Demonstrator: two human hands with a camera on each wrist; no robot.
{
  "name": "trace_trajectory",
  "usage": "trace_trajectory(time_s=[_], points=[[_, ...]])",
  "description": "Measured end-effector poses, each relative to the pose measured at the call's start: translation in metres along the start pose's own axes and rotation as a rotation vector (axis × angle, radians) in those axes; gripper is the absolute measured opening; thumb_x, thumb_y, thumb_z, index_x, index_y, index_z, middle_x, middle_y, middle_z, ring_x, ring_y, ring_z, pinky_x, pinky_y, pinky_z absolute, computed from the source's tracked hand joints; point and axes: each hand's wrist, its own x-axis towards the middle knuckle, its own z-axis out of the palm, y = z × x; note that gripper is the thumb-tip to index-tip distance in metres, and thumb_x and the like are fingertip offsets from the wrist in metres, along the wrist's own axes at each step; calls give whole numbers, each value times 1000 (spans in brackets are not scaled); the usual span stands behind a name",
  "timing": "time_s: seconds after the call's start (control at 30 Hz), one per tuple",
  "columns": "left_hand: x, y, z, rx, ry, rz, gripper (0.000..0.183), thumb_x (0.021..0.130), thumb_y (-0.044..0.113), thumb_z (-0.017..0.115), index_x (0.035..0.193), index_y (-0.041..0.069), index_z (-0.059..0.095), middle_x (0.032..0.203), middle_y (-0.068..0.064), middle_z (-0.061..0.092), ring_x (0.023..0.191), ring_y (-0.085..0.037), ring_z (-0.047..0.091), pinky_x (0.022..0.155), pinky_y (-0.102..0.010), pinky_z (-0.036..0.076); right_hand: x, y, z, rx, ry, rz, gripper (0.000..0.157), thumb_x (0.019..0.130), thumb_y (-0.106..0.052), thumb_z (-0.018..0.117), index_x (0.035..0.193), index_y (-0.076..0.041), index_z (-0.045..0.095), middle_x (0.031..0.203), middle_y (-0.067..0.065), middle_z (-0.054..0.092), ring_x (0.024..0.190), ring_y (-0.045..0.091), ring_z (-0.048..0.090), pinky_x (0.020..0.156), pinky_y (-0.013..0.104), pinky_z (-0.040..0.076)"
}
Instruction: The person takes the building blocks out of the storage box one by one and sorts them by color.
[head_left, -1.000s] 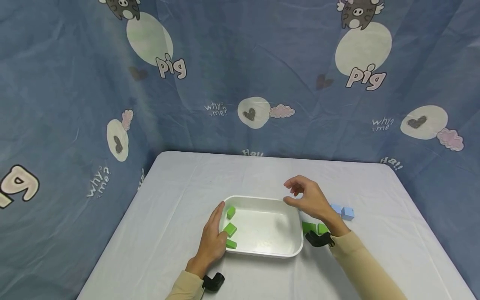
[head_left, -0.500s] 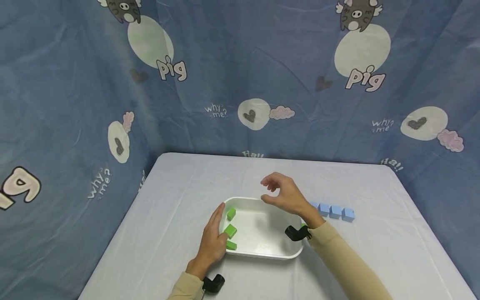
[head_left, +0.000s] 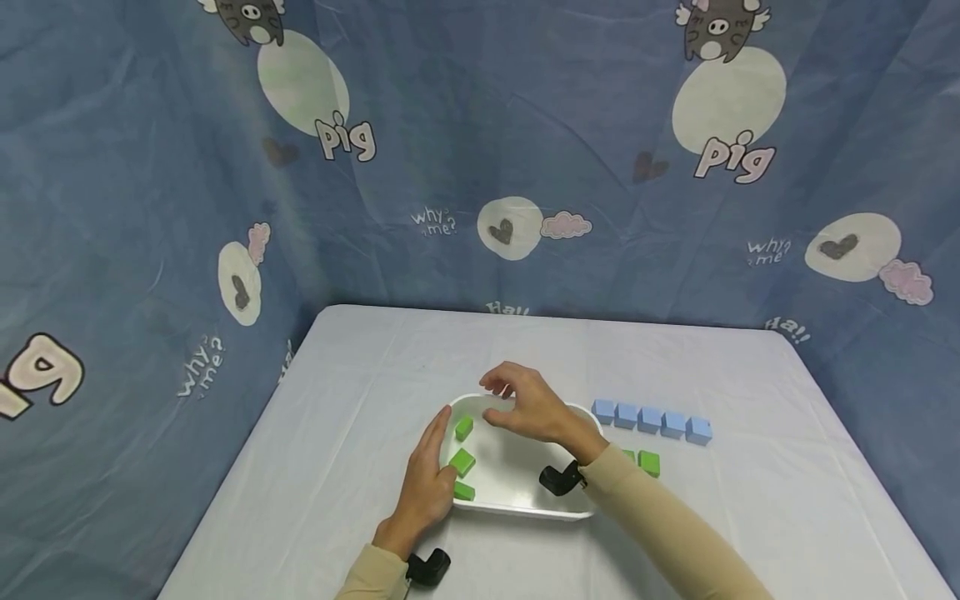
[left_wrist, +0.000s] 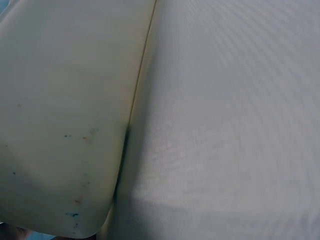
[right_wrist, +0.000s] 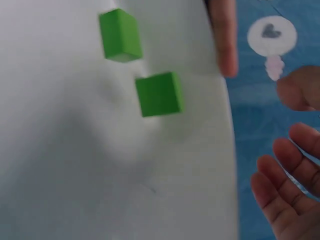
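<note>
A shallow white tray point(head_left: 517, 475) has three green blocks near its left side, one of them a green block point(head_left: 462, 462) in the middle of that group. My left hand point(head_left: 423, 479) grips the tray's left side, fingers along the outer wall and thumb at the rim. Above the tray's far part hovers my right hand point(head_left: 528, 407), thumb and fingers apart and loosely curved around nothing. In the right wrist view two green blocks lie in the tray, among them a green block point(right_wrist: 160, 95) near the rim. The left wrist view shows the tray's plain outer surface point(left_wrist: 65, 110).
A row of several light blue cubes point(head_left: 648, 419) runs to the right of the tray. Just in front of them a green block point(head_left: 648, 463) and another, partly covered by the right sleeve, lie on the white tablecloth point(head_left: 390, 375). A blue printed curtain point(head_left: 420, 167) stands behind.
My right hand has moved left from the tray's right edge to above its middle, uncovering more of the blue cubes. My left hand has stayed in place on the tray.
</note>
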Motion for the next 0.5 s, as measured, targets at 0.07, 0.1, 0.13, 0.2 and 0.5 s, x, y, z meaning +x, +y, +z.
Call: trace_trajectory(time_s=[0.07,0.1,0.13,0.2,0.5], points=[[0,0,0,2,-3,0,85,76,-11,47,158,-3,28,162,-19,32,149,-33,28,120,-51,22,-1,0,7,-5,1,14,38,80,-12,80,114,1,68,103,14,69,91,24,66,80,33,57],[-1,0,0,4,-3,2,85,76,-10,48,158,-4,28,162,-19,32,149,-33,28,120,-52,23,-1,-1,10,-9,2,24,38,80,-13,80,114,2,68,103,13,69,91,24,66,80,33,57],[-1,0,0,6,-2,5,85,76,-10,48,158,-4,28,162,-19,32,149,-33,29,120,-52,23,-2,-1,13,-15,2,31,39,81,-14,80,114,4,68,102,15,69,91,24,66,80,33,57],[-1,-1,0,9,-3,9,85,76,-10,48,158,-4,28,162,-19,32,149,-33,29,120,-52,23,-2,-2,19,-30,6,41,39,82,-15,79,114,5,68,101,14,69,90,25,67,79,34,58],[0,-3,0,17,5,29,85,75,-11,47,157,-4,29,161,-19,34,148,-34,31,119,-53,25,1,-13,37,-141,62,149,26,83,-13,73,104,2,76,95,11,76,78,21,72,67,26,58]])
